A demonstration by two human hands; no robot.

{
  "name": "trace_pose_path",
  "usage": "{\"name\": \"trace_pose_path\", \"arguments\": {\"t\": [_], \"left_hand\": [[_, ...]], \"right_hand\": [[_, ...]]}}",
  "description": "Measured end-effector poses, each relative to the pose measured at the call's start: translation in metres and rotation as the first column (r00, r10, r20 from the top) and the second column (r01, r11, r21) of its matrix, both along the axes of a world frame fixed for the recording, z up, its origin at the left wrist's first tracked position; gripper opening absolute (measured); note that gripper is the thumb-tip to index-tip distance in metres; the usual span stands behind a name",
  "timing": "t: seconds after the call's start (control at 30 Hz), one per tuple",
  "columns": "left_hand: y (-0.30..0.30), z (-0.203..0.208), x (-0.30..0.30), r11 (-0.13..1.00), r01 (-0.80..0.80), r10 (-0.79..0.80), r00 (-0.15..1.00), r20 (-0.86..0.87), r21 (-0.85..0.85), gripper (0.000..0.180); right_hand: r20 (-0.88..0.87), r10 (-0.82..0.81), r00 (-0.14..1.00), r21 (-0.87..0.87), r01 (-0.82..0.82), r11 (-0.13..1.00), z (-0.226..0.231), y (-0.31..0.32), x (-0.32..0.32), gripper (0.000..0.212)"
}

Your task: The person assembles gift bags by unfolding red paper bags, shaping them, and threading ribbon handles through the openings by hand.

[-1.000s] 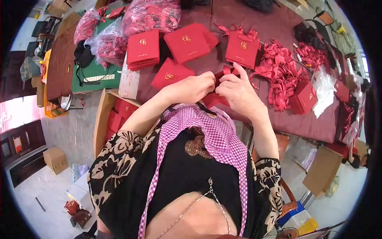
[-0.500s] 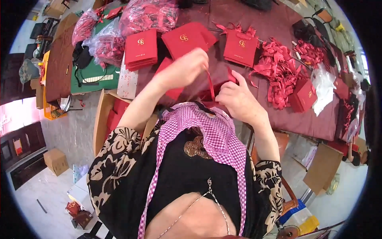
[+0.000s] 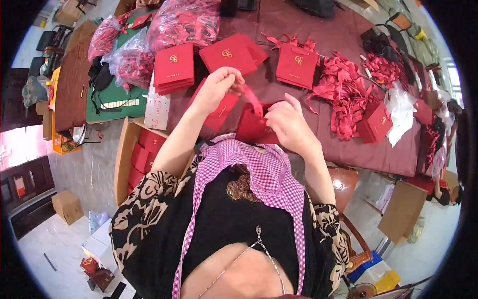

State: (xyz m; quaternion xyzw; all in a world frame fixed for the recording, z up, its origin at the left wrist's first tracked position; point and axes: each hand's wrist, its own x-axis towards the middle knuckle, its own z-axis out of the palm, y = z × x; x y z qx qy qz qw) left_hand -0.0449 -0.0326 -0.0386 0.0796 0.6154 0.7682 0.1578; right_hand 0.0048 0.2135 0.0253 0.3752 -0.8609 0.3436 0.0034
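Close to my apron, at the near table edge, a small red paper bag [image 3: 250,128] stands tilted. My right hand [image 3: 290,123] grips its right side near the rim, with the fingertips partly hidden. A red ribbon [image 3: 253,102] runs from my left hand [image 3: 222,88] down to the bag's top. The fingers of my left hand are pinched together on the ribbon's upper end. Beneath my left wrist lie flat red bags [image 3: 222,110]. Beyond my hands are stacks of red bags [image 3: 174,67], [image 3: 229,56] and a ribboned stack [image 3: 297,65].
A heap of red ribbons [image 3: 343,94] lies right, beside another red bag [image 3: 376,122] and white plastic [image 3: 401,112]. Ribbon-filled plastic bags [image 3: 184,25] sit at the far left. A cardboard box [image 3: 123,159] holding red bags stands below the table's left side.
My left hand has moved a little left and down, with the ribbon now slanting to the bag. The bag's body shows more plainly, and my right hand has come slightly lower.
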Motion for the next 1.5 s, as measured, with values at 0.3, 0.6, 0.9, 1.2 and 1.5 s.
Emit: {"name": "trace_pose_path", "arguments": {"t": [0.3,0.6,0.9,1.2,1.5], "left_hand": [[0.026,-0.009,0.049,0.961,0.223,-0.26,0.931,0.257,0.166,0.036],[0.026,-0.014,0.043,0.969,0.026,-0.098,0.953,0.286,0.245,0.025],[0.034,0.006,0.044,0.994,0.088,-0.08,0.99,0.115,-0.066,0.025],[0.028,-0.009,0.05,0.993,0.116,-0.117,0.984,0.131,0.017,0.026],[0.032,0.005,0.044,0.996,0.081,-0.086,0.988,0.128,0.05,0.024]], "right_hand": [[0.165,-0.27,0.949,-0.098,0.288,0.953,-0.032,0.0,-0.008,0.017],[-0.226,-0.434,0.872,-0.159,0.407,0.9,-0.032,0.001,-0.009,0.028],[-0.251,-0.464,0.85,-0.261,0.402,0.878,-0.038,-0.007,-0.012,0.011],[-0.201,-0.396,0.896,-0.298,0.329,0.896,-0.037,-0.009,-0.007,0.015],[-0.186,-0.295,0.937,-0.266,0.241,0.934,-0.029,-0.01,-0.024,0.015]]}}
